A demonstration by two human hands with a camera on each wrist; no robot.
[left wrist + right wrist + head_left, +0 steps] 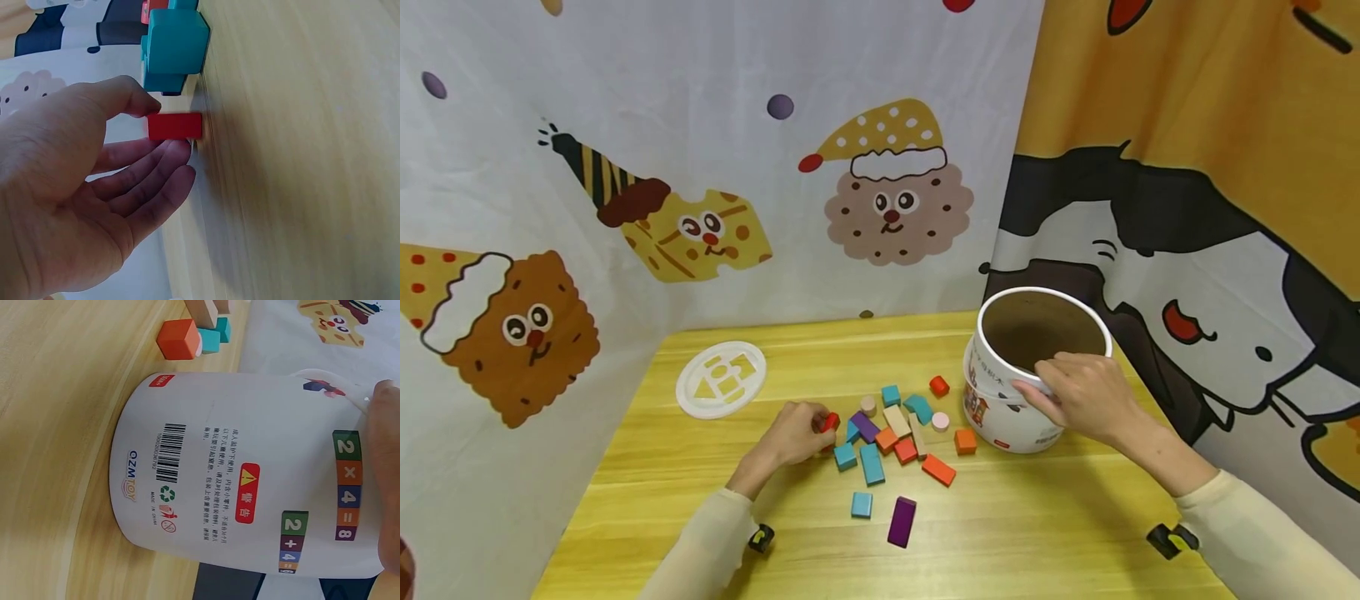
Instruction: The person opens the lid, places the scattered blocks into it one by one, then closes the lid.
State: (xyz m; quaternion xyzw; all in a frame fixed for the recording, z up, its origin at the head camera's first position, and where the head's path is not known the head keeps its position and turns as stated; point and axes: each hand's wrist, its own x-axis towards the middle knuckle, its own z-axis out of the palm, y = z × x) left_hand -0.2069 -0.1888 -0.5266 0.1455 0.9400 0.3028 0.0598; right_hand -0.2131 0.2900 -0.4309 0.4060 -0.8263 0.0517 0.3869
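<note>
My left hand [792, 433] pinches a red block [176, 126] between thumb and fingers at the left edge of a group of loose blocks. In the left wrist view the block is upright, close to the tabletop, with a teal block [178, 41] beyond it. My right hand [1084, 396] grips the near rim of a white bucket [1011, 421], thumb outside and fingers over the edge. The bucket stands on the table, right of the blocks. Its printed side, with a barcode [170, 453], faces the right wrist camera. The bucket's bottom inside is hidden.
Several coloured blocks lie between the hands, including a purple one [902, 522] nearest the front and an orange one [966, 442] beside the bucket. A white lid with shaped cut-outs [689, 400] lies at the back left. A printed curtain [715, 100] hangs behind the table.
</note>
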